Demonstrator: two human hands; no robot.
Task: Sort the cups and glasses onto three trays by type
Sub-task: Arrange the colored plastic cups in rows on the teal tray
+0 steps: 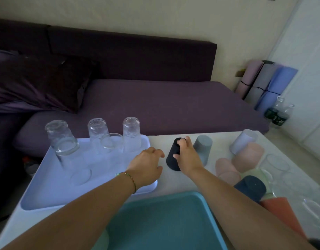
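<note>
My right hand [187, 156] grips a black cup [172, 156] that stands upside down on the white table, just right of the pale blue tray [52, 188]. My left hand [147, 166] hovers over that tray's right edge with fingers loosely spread, holding nothing. Several clear glasses [131, 134] stand upside down on the pale blue tray. A grey cup [203, 147] stands inverted right behind my right hand. A teal tray [161, 222] lies at the table's near edge between my forearms.
A heap of cups fills the table's right side: pink cups [247, 156], a lavender cup [243, 141], a dark blue cup [251, 186], an orange cup [280, 215] and clear glasses [274, 165]. A purple sofa [155, 101] runs behind the table. Bottles [276, 112] stand on the floor.
</note>
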